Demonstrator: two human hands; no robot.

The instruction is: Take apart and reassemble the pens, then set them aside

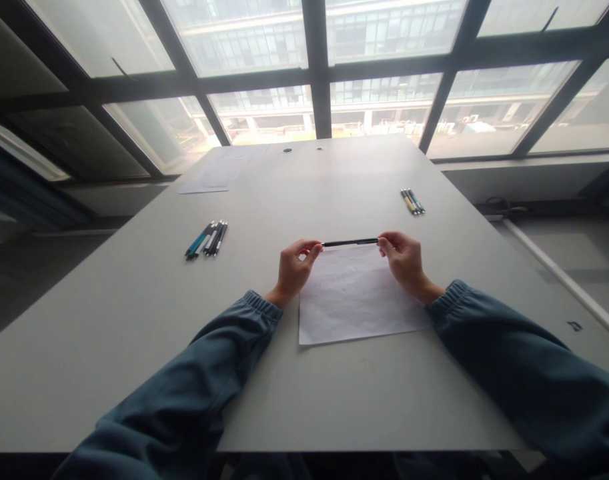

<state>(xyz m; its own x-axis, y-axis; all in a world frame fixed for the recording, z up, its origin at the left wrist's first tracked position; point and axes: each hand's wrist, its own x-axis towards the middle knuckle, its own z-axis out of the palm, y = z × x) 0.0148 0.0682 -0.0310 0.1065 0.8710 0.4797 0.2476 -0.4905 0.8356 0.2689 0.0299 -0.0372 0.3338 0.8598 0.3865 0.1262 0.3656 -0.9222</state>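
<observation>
A thin black pen (350,243) is held level just above the far edge of a white sheet of paper (357,303) on the grey table (134,320). My left hand (294,267) pinches the pen's left end with its fingers closed. My right hand (404,261) pinches the right end the same way. Both arms wear dark teal sleeves.
A bunch of several pens (207,240) lies on the table to the left. A smaller group of pens (413,201) lies at the back right. Another sheet of paper (217,175) rests at the far left corner. Large windows run behind the table.
</observation>
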